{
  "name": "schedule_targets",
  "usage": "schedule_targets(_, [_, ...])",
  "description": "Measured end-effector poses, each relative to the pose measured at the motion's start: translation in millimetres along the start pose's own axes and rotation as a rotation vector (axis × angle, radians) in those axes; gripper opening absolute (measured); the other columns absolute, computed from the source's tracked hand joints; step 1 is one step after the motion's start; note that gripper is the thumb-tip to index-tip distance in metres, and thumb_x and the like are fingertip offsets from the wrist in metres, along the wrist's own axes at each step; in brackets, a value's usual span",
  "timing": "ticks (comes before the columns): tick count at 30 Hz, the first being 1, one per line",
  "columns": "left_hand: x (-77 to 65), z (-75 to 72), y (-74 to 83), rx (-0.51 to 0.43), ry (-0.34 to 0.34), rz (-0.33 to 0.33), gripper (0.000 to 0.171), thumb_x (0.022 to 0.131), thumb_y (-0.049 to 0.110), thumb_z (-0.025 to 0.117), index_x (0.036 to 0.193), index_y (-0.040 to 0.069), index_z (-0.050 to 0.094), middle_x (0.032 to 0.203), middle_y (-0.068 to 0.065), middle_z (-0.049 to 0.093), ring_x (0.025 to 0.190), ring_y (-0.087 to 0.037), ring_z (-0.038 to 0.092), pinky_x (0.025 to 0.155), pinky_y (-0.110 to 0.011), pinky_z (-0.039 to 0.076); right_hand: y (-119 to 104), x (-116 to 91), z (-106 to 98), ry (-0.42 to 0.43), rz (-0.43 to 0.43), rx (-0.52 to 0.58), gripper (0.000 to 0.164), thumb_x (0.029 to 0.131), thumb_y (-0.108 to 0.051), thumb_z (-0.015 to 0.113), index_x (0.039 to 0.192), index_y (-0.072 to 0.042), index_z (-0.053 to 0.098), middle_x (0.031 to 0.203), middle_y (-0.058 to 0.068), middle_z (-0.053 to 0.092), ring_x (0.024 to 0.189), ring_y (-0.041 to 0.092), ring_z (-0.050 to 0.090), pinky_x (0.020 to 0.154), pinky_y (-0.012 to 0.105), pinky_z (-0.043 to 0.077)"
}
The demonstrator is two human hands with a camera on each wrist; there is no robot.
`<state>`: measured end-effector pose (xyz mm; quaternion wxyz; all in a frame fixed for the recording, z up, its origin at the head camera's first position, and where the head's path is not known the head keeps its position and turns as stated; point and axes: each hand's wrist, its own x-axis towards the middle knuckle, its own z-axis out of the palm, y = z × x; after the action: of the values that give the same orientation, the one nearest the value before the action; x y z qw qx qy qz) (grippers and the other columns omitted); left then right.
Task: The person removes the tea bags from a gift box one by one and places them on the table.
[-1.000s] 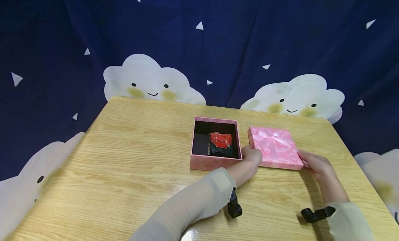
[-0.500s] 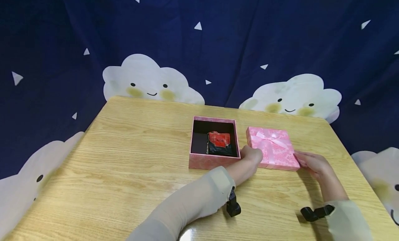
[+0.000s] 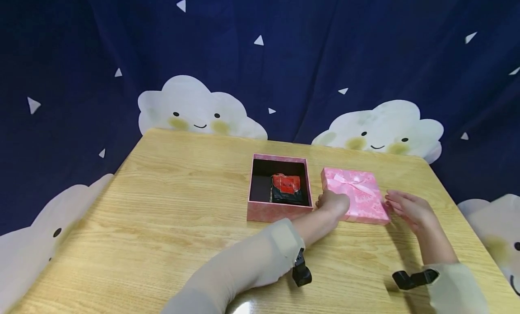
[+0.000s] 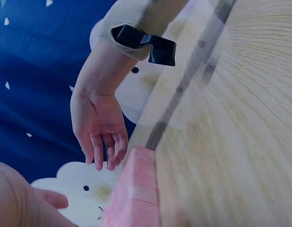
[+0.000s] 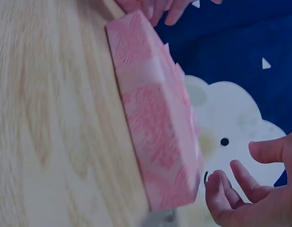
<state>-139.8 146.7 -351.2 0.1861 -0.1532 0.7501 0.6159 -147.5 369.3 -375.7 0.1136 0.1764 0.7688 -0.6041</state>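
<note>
A pink gift box lid point(image 3: 359, 199) with a ribbon bow lies top side up on the table, right of its box. Just above the lid's left front part is my left hand point(image 3: 335, 205), its fingers loose and partly hidden in the head view. My right hand point(image 3: 411, 210) hovers off the lid's right edge. In the right wrist view, the fingers of that right hand point(image 5: 250, 198) are spread and gently bent, with a gap to the lid point(image 5: 155, 123). The pink box point(image 3: 280, 211), black inside, stands uncovered and holds a red and black packet point(image 3: 286, 187).
The wooden table point(image 3: 174, 205) extends left of the box and in front of it. Behind hangs a dark blue curtain point(image 3: 284, 57) printed with smiling clouds and white triangles. A black strap device point(image 3: 301, 269) sits at each wrist.
My right hand has come away from the lid's right edge. My left hand has lifted slightly and shifted right over the lid. Box, packet and lid stay in place.
</note>
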Motion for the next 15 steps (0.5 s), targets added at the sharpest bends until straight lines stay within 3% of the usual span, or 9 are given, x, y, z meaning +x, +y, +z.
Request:
schedule_targets(2, [-4.4,-3.4,3.3,0.003,-0.065,0.0,0.061,0.077,0.003,0.058,0.136,-0.004,0.045,0.125,-0.016,0.053,0.108,-0.025,0.048,0.102,-0.042,0.044,-4,-1,3,-0.011,-0.015,0.042,0.057,0.094,-0.033,0.06,0.136,0.002,0.043,0.078,-0.024,0.063,0.076,-0.01,0.062,0.072,0.01,0.055])
schedule_targets(4, [-8.7,-6.5,7.2,-0.018,-0.127,0.002,0.059,0.079,0.006,0.061,0.136,-0.004,0.045,0.133,-0.015,0.051,0.119,-0.028,0.049,0.109,-0.044,0.041,-9,-3,7,-0.03,-0.033,0.109,0.027,0.094,-0.028,0.061,0.115,-0.01,0.06,0.079,-0.021,0.066,0.077,-0.008,0.063,0.072,0.011,0.055])
schedule_targets(6, [-12.0,-9.2,11.2,-0.041,-0.188,-0.004,0.056,0.082,0.008,0.064,0.134,-0.003,0.047,0.14,-0.013,0.048,0.129,-0.029,0.047,0.114,-0.044,0.037,-13,-4,11,-0.06,-0.046,0.195,0.005,0.094,-0.022,0.061,0.091,-0.021,0.065,0.079,-0.017,0.069,0.077,-0.005,0.065,0.071,0.012,0.056])
schedule_targets(9, [-16.0,-14.4,17.2,-0.042,-0.247,-0.008,0.047,0.083,0.01,0.065,0.127,-0.002,0.055,0.138,-0.01,0.052,0.131,-0.029,0.047,0.115,-0.045,0.036,-18,-6,18,-0.118,-0.069,0.253,0.022,0.096,-0.016,0.058,0.08,-0.027,0.069,0.081,-0.014,0.07,0.078,-0.002,0.066,0.071,0.013,0.056])
schedule_targets(15, [-14.9,-36.9,26.3,-0.026,-0.373,0.008,0.031,0.09,0.016,0.061,0.117,0.0,0.064,0.114,-0.016,0.069,0.11,-0.032,0.064,0.103,-0.045,0.049,-25,-9,30,-0.165,-0.061,0.197,0.019,0.097,-0.022,0.057,0.083,-0.029,0.068,0.084,-0.015,0.07,0.081,-0.002,0.065,0.073,0.013,0.055])
